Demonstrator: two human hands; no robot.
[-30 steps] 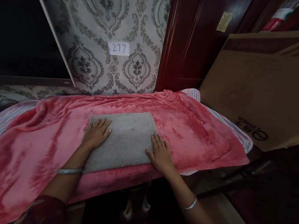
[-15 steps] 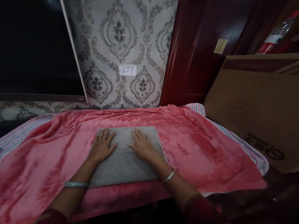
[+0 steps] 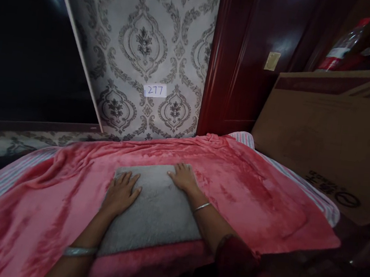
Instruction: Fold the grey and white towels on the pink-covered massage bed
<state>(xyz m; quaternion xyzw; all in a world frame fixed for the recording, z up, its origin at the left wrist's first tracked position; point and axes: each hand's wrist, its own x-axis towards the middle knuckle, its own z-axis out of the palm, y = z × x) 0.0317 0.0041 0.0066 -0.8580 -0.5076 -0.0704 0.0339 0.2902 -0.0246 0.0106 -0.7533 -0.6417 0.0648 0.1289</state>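
Note:
A grey, fuzzy rectangular cloth (image 3: pixel 152 211) lies flat on a pink plush blanket (image 3: pixel 250 209). My left hand (image 3: pixel 120 195) rests palm down on the cloth's left side, fingers spread toward the far edge. Near the far right corner of the cloth, my right hand (image 3: pixel 183 177) also lies flat with its fingers apart. Neither hand grips anything. What lies under the palms is hidden.
A large cardboard box (image 3: pixel 328 129) stands at the right, with a red-capped plastic bottle (image 3: pixel 340 49) behind its top edge. A dark screen (image 3: pixel 36 53) is at the left. Patterned wallpaper (image 3: pixel 179 48) bearing a label marked 277 (image 3: pixel 155 90) rises behind the blanket.
My right hand has slid a little to the right, toward the cloth's far right corner. My left hand stays on the left side. The whole view has shifted slightly.

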